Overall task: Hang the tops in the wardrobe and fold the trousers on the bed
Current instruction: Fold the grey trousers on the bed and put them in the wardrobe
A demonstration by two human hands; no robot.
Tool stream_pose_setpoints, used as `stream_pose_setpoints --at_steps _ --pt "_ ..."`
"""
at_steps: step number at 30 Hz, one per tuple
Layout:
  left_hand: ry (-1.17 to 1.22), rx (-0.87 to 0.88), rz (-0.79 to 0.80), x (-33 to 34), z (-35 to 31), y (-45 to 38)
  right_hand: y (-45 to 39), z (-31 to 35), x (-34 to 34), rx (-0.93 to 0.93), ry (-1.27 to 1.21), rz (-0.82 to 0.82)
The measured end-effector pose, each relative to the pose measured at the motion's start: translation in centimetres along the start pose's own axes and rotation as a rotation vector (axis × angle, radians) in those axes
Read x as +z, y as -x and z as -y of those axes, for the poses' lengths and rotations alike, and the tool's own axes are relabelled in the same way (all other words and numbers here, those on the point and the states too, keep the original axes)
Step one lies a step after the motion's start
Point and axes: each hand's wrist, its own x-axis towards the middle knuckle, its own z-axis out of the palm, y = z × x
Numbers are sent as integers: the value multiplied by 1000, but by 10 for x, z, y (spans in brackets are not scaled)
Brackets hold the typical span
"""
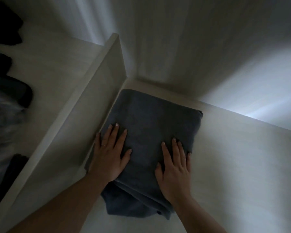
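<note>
A folded dark blue-grey garment (151,118) lies on a white wardrobe shelf (233,157), pushed against the white dividing panel (84,118). My left hand (110,153) rests flat on its left side, fingers straight and spread. My right hand (174,163) lies flat on its right side, fingers straight, fingertips near the garment's right edge. The garment's near end hangs a little loose and rumpled under my wrists.
Left of the dividing panel is another compartment with dark clothes (5,91) piled along the left edge. The back wall of the wardrobe (191,47) rises behind the garment. Bare shelf lies to the right of the garment. The scene is dim.
</note>
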Motion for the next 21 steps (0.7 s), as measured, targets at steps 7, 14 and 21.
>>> stream_pose_setpoints --at_steps 7,14,21 --pt "20 29 -74 -6 10 -57 -59 -1 2 -12 -10 -10" --pt "39 49 -118 -7 8 -83 -83 -6 1 0 -18 -27" --pt "47 65 -195 -1 10 -88 -89 -8 4 -14 11 -47"
